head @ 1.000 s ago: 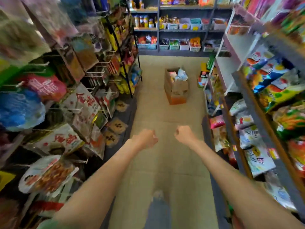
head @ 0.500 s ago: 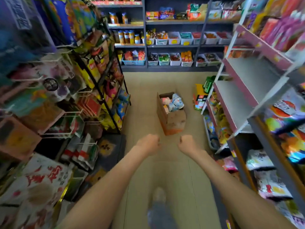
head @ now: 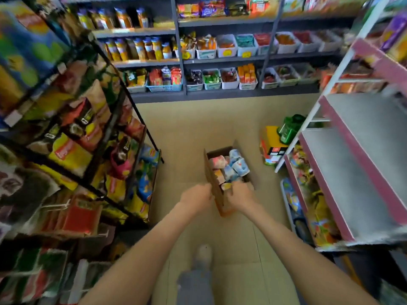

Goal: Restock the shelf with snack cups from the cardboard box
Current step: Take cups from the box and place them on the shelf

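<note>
The cardboard box [head: 211,176] sits on the floor [head: 187,128] in the middle of the aisle, and its top is open. The snack cups [head: 236,166] are piled inside it. The left hand [head: 195,198] is at the box's left wall. The right hand [head: 240,197] is at its near end. Both are blurry, so I cannot tell if the fingers are holding anything. The pink-edged shelf [head: 352,172] stands just to the right. A rack of snack bags [head: 72,150] is on the left.

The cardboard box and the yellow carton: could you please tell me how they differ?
The cardboard box is plain brown; the yellow carton is brightly printed. The cardboard box stands open mid-aisle holding snack cups; the yellow carton sits beside the pink-edged rack. Both rest on the floor.
</note>
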`<state>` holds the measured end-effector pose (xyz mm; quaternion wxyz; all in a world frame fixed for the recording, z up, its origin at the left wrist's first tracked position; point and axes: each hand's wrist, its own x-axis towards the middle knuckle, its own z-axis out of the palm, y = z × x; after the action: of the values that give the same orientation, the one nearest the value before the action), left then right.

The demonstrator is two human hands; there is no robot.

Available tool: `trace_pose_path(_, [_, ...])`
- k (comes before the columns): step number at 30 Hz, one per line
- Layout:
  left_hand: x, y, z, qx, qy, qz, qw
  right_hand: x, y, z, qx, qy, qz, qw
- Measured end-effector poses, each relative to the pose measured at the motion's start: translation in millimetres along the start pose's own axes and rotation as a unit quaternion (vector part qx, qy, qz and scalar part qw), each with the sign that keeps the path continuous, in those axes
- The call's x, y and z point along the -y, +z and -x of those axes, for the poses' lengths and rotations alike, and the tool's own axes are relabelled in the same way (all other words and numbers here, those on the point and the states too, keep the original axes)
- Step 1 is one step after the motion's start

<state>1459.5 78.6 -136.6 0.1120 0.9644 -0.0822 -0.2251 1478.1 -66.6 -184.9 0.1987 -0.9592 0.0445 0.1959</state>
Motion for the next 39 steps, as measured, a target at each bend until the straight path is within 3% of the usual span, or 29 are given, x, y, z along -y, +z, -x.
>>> trace_pose_path(4, [-8.2,-24.7,-103.6,0.028,0.034,-0.021,0.999,-22.5,-27.8,-75.6,-0.013,0.045,0.006,0.999])
trace_pose_path(10, [-30.8,-48.1,-238.3,0.101,0.083,-0.07,0.989,-71.3,-63.6,-165.6,0.031,0.123,-0.008,0.992])
trace_pose_path(17, [-33.1,-39.5,-353.9,0.149,0.07,-0.074,0.984,-113.4,-69.8,-267.6,0.072,0.139,0.002,0.988])
trace_pose_path(25, [-7.5,14.6,-445.4,0.187,-0.015,-0.039,0.982,-125.4,-22.0,-374.2,0.148,0.096,0.028,0.984])
trace_pose_path(30, [13.5,64.4,-501.5,0.202,-0.013,0.025,0.979,-136.1,28.2,-434.2,0.172,0.097,0.044,0.979])
trace_pose_path(39, [53.8,155.5,-595.2,0.223,0.002,0.012,0.975,-153.6,132.2,-517.8,0.119,0.163,0.007,0.979])
